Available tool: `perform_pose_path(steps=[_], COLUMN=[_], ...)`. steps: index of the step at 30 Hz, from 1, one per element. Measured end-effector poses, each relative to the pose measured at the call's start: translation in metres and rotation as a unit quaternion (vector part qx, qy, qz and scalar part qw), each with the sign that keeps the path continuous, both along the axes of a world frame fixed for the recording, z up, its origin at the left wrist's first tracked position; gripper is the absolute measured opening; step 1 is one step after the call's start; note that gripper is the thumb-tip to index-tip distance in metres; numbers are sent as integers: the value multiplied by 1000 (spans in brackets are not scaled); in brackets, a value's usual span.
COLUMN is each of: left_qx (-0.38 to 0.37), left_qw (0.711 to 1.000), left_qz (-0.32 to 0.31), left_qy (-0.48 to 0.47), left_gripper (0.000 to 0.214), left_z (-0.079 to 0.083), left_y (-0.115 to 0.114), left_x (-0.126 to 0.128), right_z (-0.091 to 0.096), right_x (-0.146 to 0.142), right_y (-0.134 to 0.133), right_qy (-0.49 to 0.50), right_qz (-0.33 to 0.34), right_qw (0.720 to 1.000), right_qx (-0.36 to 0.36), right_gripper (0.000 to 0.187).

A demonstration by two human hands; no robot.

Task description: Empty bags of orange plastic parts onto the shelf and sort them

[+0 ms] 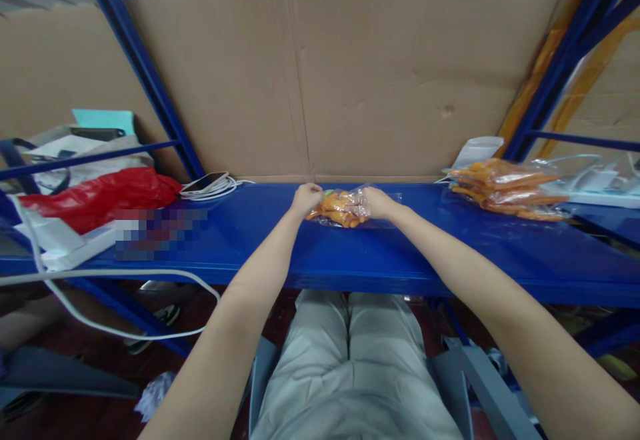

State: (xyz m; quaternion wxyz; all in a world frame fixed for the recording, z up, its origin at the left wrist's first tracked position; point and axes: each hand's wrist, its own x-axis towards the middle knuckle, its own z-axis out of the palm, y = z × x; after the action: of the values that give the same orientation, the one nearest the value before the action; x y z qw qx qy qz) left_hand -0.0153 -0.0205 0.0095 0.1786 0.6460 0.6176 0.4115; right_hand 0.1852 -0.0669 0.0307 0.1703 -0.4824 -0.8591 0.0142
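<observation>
On the blue shelf (250,223) lies my clear bag of orange pieces (344,211) — left hand (306,201) pinching its left end, right hand (379,203) gripping the other, fingers curled closed.

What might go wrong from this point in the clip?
The thin clear bag of orange pieces sits between the left grip and the right grip; pulling them apart might tear the film.

The white cable loops past the front edge of the blue shelf, near the left forearm in this view, so it could snag.

The stacked orange packs look slippery and might slide.
</observation>
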Motion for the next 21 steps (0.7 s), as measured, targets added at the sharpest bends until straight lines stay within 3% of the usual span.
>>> perform_pose_path(steps=[6,9,13,17,21], left_qx=[12,34,49,50,40], left_qw=[999,996,990,989,990], left_qz=[-24,-13,0,-6,-10], left_qy=[39,86,134,138,133], left_gripper=[24,22,25,27,25], left_z=[4,4,3,4,5], left_y=[-7,-11,-15,-16,-17], left_x=[1,4,9,9,9], right_z=[-3,-4,-1,3,3], right_x=[-3,2,15,27,30], right_y=[1,3,4,8,12], right_qy=[11,94,185,181,140], right_qz=[1,56,125,112,99], right_qw=[1000,992,950,946,956], right_qx=[16,-64,-218,-244,-238], right_gripper=[22,26,31,31,43])
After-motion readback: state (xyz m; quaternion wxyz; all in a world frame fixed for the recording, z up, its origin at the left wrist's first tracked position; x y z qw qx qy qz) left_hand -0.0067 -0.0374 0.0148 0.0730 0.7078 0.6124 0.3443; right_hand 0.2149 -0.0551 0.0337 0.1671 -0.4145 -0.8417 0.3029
